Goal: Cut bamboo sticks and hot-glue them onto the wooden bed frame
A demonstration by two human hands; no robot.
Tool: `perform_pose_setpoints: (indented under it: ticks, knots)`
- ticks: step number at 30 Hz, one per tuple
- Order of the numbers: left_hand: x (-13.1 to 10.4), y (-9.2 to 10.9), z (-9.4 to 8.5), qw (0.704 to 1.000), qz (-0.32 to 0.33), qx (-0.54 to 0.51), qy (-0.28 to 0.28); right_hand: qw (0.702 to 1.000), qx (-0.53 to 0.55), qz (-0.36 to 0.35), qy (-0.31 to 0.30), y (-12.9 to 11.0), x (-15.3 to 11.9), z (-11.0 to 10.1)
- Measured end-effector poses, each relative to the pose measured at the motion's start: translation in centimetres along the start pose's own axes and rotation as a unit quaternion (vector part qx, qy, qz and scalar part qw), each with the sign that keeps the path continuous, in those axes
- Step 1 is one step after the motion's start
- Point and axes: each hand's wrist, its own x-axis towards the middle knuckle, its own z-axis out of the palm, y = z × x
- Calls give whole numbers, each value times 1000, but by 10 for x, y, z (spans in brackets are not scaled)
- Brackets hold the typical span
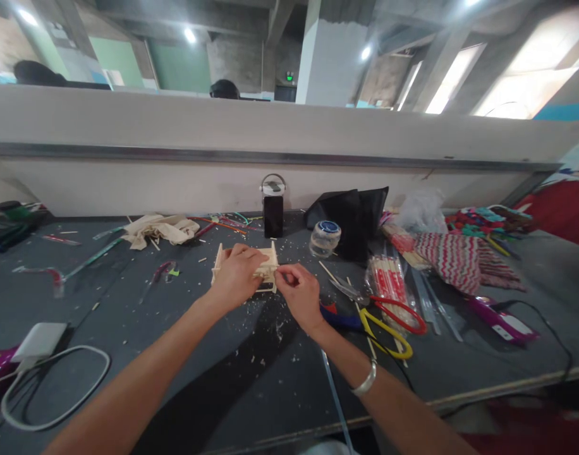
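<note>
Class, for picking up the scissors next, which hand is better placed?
Probably the right hand: it is nearer the scissors and only at the edge of the wooden frame, while the left hand lies across it.

A miniature frame of pale wooden sticks (269, 253), slim posts (273, 248) projecting at its corners, sat partly covered on the dark worktable (128, 316).

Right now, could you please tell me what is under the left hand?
A pale wooden frame shows around the left hand; the part directly beneath is covered.
</note>
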Motion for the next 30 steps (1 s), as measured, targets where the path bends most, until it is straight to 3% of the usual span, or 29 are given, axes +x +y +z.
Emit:
perform_pose_setpoints:
  ticks: [7,13,30]
  knots:
    - [14,-1,2,996,14,27,-89,1000,-21,-16,13,6,-5,6]
    - [21,-5,6,992,16,24,-124,999,-43,-22,7,9,-5,7]
    - [29,4,3,989,5,9,-146,994,-105,-19,17,5,-10,13]
